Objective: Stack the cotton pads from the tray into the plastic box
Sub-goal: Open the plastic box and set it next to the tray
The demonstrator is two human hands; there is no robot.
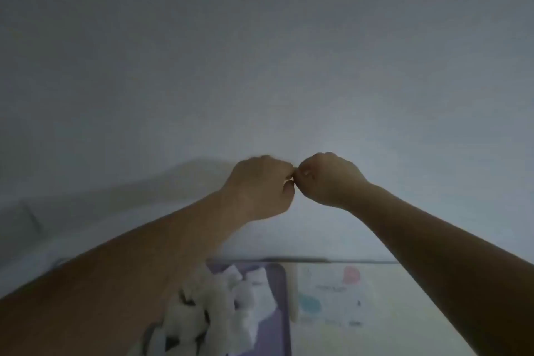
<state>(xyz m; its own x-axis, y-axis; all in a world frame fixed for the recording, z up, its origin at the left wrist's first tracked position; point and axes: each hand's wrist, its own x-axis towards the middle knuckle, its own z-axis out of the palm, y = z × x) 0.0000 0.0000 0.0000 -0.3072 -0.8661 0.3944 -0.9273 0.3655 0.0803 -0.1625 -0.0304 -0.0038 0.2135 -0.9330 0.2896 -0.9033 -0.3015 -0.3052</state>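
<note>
Although the loose heap of white square cotton pads (pixel 219 303) lies on the flat lilac plastic tray (pixel 284 298) at the bottom of the view, neither hand is near it. The left hand (pixel 260 188) and right hand (pixel 329 179) are raised in front of the plain grey wall (pixel 260 37), each curled into a fist with nothing visibly held, the two touching at the knuckles. Just beside the tray's right rim sits what I take to be the pale translucent plastic box (pixel 332 295), with pink and teal print. Its contents are too blurred to tell. Judging by the full tray, most of the stacking is left to do. The left forearm (pixel 130 274) hides the tray's left part, and the cream tabletop (pixel 419 326) right of the box offers room.
</note>
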